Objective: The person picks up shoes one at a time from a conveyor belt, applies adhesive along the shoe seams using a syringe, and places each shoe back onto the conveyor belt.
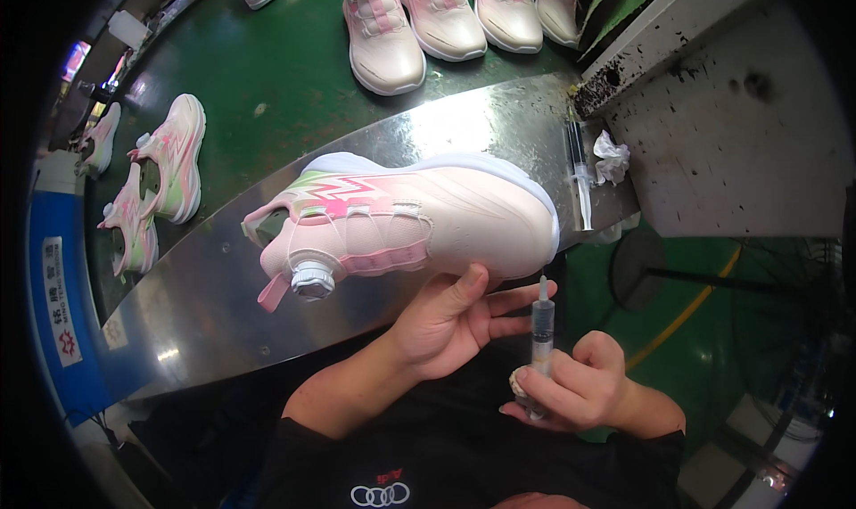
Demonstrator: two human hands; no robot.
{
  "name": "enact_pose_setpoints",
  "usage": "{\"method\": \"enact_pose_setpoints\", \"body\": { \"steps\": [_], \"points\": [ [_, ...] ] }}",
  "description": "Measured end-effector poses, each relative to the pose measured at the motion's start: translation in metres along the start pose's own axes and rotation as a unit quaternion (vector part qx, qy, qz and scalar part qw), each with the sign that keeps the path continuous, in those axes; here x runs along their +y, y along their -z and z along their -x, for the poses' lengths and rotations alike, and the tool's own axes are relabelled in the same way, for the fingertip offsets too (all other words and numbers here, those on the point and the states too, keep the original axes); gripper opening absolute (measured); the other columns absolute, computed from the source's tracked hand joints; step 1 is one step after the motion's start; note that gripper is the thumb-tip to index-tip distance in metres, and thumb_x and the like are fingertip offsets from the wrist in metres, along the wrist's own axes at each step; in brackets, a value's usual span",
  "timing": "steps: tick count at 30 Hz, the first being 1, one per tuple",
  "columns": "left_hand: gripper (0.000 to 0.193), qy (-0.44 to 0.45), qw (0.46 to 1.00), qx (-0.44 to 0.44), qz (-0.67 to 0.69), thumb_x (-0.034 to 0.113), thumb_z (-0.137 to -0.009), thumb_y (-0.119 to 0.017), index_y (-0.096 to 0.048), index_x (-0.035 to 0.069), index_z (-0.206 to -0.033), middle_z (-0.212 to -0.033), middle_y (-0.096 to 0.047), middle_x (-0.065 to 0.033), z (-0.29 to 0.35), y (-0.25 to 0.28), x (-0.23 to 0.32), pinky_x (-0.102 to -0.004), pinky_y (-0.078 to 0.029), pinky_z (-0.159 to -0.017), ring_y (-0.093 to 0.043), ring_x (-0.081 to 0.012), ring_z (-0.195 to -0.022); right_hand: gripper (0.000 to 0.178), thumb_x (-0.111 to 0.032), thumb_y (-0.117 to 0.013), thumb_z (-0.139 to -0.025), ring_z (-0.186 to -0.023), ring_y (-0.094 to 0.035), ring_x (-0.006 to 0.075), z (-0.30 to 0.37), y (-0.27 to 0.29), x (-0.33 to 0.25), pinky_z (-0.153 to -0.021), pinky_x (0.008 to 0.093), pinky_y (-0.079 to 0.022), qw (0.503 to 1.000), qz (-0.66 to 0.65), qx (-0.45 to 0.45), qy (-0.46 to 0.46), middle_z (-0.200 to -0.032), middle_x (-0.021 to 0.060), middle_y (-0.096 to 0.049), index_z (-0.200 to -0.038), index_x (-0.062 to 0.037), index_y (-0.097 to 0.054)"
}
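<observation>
A pale pink and white sneaker [481,208] with a white dial [312,279] and thin laces lies on its side before me, its white sole turned away. My left hand [446,326] is closed under the toe end, thumb against the upper and fingers reaching beneath; the fingertips are partly hidden. In my right hand [575,384] is a syringe [542,320] with a see-through barrel, held upright. Its narrow tip points up, close to the sneaker's toe edge; I cannot tell whether they touch. Something whitish and crumpled [519,382] sits at the right fingers, beside the barrel.
A curved metal work ledge [223,331] runs beneath the sneaker, alongside a green belt [267,90]. More sneakers [383,41] stand at the back and others [178,152] at the left. On the ledge's right end lie syringes [581,184] and crumpled tissue [612,159], beside a metal panel [731,135].
</observation>
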State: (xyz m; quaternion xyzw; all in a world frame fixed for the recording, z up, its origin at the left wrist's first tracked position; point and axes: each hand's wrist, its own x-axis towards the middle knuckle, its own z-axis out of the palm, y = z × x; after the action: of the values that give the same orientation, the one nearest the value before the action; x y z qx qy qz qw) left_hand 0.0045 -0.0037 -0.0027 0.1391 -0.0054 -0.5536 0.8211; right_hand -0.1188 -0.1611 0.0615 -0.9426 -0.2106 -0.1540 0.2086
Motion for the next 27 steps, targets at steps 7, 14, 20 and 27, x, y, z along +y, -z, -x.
{"method": "enact_pose_setpoints", "body": {
  "steps": [7,14,20,27],
  "points": [
    [0.044,0.016,0.997,-0.002,0.071,0.017,-0.093,-0.054,-0.040,0.008,-0.133,-0.132,-0.048,-0.0112,0.044,0.011,-0.004,-0.0436,-0.043,-0.098,-0.047,-0.0253,-0.123,0.051,-0.040,-0.082,-0.059,-0.059,-0.038,0.0178,0.016,0.003,0.003,-0.055,0.0297,-0.030,0.996,-0.036,0.076,-0.018,-0.079,0.0021,-0.056,-0.097,-0.0131,-0.060],
    [0.075,-0.140,0.912,0.341,-0.181,0.016,-0.072,-0.069,-0.032,-0.008,-0.133,-0.131,-0.047,-0.0187,0.199,0.021,0.041,-0.0425,-0.038,-0.103,-0.047,-0.0296,-0.122,0.062,-0.035,-0.085,-0.058,-0.070,-0.046,0.0205,0.003,-0.042,0.058,-0.065,0.0317,-0.035,0.968,-0.218,0.073,-0.098,-0.088,0.0035,-0.060,-0.106,-0.0057,-0.059],
    [0.059,-0.309,0.828,0.403,-0.239,0.029,-0.088,-0.055,-0.037,-0.008,-0.130,-0.130,-0.048,-0.0212,0.231,0.084,0.139,-0.0471,-0.040,-0.101,-0.048,-0.0332,-0.120,0.061,-0.034,-0.085,-0.059,-0.071,-0.045,0.0180,-0.017,-0.064,0.077,-0.065,0.0282,-0.037,0.938,-0.309,0.077,-0.137,-0.088,0.0028,-0.061,-0.105,-0.0050,-0.059],
    [0.061,-0.288,0.892,0.327,-0.118,0.042,-0.091,-0.051,-0.038,-0.002,-0.132,-0.130,-0.047,-0.0214,0.131,0.070,0.156,-0.0527,-0.038,-0.101,-0.047,-0.0369,-0.120,0.064,-0.031,-0.086,-0.062,-0.070,-0.042,0.0061,-0.009,-0.076,0.084,-0.060,0.0191,-0.034,0.851,-0.442,0.095,-0.265,-0.094,0.0023,-0.051,-0.112,-0.0042,-0.056]
  ]
}}
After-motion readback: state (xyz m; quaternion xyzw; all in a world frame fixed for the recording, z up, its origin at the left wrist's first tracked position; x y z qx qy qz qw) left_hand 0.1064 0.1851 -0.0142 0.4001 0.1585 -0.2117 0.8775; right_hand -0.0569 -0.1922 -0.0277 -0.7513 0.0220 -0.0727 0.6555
